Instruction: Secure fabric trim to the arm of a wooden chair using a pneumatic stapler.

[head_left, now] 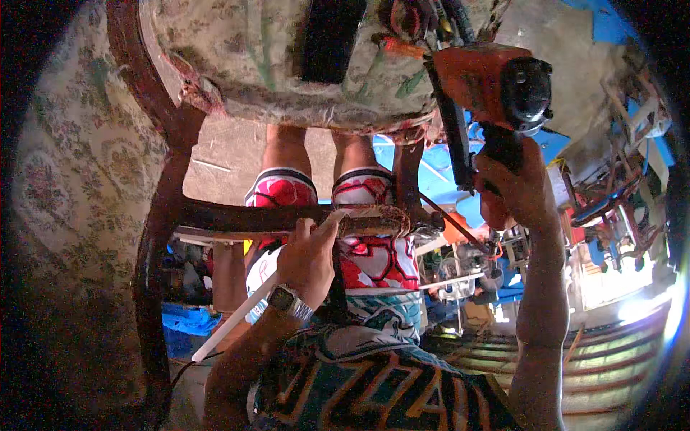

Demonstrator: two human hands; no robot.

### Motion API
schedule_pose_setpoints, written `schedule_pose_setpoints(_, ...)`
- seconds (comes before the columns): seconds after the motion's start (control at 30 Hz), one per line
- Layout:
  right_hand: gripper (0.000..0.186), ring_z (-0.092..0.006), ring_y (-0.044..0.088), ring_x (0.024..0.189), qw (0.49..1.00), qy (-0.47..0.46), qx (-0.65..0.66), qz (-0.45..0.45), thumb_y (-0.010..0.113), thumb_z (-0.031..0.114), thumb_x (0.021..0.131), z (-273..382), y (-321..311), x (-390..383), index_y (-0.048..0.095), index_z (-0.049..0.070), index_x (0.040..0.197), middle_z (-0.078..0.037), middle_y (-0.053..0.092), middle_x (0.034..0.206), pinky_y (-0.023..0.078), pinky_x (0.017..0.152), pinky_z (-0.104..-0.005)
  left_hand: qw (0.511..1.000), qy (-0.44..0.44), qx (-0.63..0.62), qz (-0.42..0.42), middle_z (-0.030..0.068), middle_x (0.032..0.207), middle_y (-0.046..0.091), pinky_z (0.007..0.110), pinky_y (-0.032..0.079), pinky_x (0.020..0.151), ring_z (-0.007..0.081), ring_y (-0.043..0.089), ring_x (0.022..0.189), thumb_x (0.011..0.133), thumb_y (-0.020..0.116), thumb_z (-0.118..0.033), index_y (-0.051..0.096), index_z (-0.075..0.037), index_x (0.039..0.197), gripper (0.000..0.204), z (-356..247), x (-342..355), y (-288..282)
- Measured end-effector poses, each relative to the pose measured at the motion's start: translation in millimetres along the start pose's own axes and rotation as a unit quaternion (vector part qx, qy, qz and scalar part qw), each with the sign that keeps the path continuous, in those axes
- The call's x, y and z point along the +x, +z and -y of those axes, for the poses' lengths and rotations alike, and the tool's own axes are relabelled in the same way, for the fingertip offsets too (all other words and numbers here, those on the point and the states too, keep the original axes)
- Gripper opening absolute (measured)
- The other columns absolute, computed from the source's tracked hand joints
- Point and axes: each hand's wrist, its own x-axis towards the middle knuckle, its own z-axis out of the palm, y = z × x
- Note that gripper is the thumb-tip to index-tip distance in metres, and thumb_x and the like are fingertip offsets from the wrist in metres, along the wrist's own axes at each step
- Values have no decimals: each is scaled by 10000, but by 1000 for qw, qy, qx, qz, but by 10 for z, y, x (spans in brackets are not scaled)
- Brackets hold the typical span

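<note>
My left hand [307, 264], with a watch on its wrist, is closed at the dark wooden rail [248, 215] of a chair frame. A long white strip [233, 327] runs through its fingers. The strip's upper end lies along the rail, and its lower end hangs free to the left. Raised at the right, my right hand [514, 179] grips the handle of an orange and black staple gun [478, 75]. The gun is apart from the rail, and its long dark magazine points down. Frayed brown fibre [377, 223] covers the rail's right part.
Beyond the rail, a floral upholstered seat [237, 79] bears a black strip [332, 39]. Floral fabric [86, 179] covers the piece at far left, beside a curved wooden post [154, 273]. Tools lie at the seat's upper right. Wooden frames [618, 194] and clutter stand at right.
</note>
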Motion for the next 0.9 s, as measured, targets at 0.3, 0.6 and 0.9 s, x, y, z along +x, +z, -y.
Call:
schedule_pose_setpoints(0.3, 420, -179, 605, 636, 981, 117, -117, 97, 676, 227, 754, -776, 58, -284, 477, 47, 1078, -76, 637, 819, 493, 551, -333, 997, -14, -27, 67, 127, 933, 488, 391, 511, 616, 312, 577, 791, 750, 525, -13, 447, -166, 1226, 506, -48, 62, -138)
schedule_pose_setpoints(0.6, 366, -131, 583, 662, 911, 214, 194, 294, 697, 84, 742, -239, 486, -284, 537, 12, 1064, -35, 602, 797, 485, 619, -275, 991, -53, 46, 117, 133, 898, 482, 378, 511, 478, 288, 604, 688, 794, 509, -118, 458, -168, 1210, 422, -88, 82, -106)
schedule_pose_setpoints(0.9, 347, -132, 583, 599, 884, 181, 156, 403, 687, 99, 758, -161, 562, -128, 532, 11, 1055, -44, 595, 735, 493, 537, -279, 1000, -20, -16, 16, 141, 975, 523, 369, 533, 542, 295, 622, 752, 788, 501, -102, 290, -56, 1335, 588, -157, -62, 170)
